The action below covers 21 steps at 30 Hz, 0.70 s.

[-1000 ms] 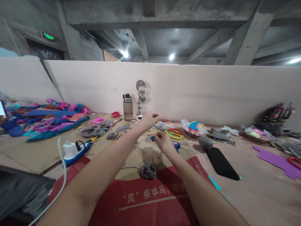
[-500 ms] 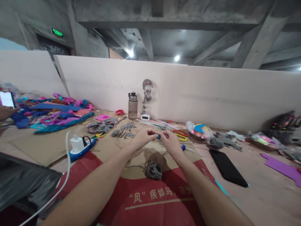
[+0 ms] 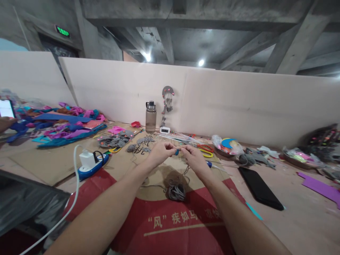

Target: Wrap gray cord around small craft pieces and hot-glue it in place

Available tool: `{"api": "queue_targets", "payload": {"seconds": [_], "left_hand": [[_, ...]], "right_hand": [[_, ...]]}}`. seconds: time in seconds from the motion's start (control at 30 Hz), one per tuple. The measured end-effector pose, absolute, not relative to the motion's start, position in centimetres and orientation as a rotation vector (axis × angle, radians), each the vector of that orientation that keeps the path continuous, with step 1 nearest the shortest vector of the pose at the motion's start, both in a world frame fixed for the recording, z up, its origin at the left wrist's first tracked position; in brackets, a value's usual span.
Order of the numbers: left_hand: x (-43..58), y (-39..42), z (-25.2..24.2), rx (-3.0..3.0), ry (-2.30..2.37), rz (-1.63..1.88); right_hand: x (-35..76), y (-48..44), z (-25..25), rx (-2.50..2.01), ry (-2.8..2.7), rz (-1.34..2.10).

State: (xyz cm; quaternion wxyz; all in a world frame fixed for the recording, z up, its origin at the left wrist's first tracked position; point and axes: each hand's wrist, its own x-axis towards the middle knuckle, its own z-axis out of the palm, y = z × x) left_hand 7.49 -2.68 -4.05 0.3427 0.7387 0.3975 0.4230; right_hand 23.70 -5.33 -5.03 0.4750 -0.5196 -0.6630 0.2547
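Note:
My left hand (image 3: pixel 162 151) is closed in a pinch on a small blue piece (image 3: pixel 177 152), too small to make out exactly. Close beside it, my right hand (image 3: pixel 195 158) is also closed, its fingertips almost meeting those of the left. A strand of grey cord rises to the right hand's fingers from below. Under both hands a loose bundle of grey cord (image 3: pixel 176 192) lies on a red and brown cardboard sheet (image 3: pixel 170 241).
Behind the hands are red- and yellow-handled scissors (image 3: pixel 205 153) and a bottle (image 3: pixel 151 118). A black phone (image 3: pixel 260 187) lies at right, a blue power strip (image 3: pixel 92 169) at left. Coloured fabric (image 3: pixel 69 124) is piled far left, near another person's hand (image 3: pixel 6 124).
My two hands remain together, and the blue piece has shifted slightly to the left. More of the cord shows hanging below my right hand. The view has moved slightly.

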Motion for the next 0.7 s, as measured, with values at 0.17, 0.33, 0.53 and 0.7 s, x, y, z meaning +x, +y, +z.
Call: {"api": "queue_targets", "payload": {"seconds": [0.17,0.33,0.53,0.7], "left_hand": [[7.58,-2.79,-4.02,1.868,0.989,1.094],[7.68,-2.95,-3.98,1.89,0.984,1.072],[7.24,-2.61,-4.21,1.908,0.869,0.935],[7.04,-2.82,-3.97,1.915,0.879,0.921]], "right_hand": [[23.48,-5.52,-4.73,-1.302,-1.616,0.585],[23.38,-5.54,-4.71,-1.325,-1.595,0.528],[23.84,-5.47,-4.78,-1.407,-1.594,0.463],[23.79,-5.8,-4.54,-1.44,-1.726,0.297]]}}
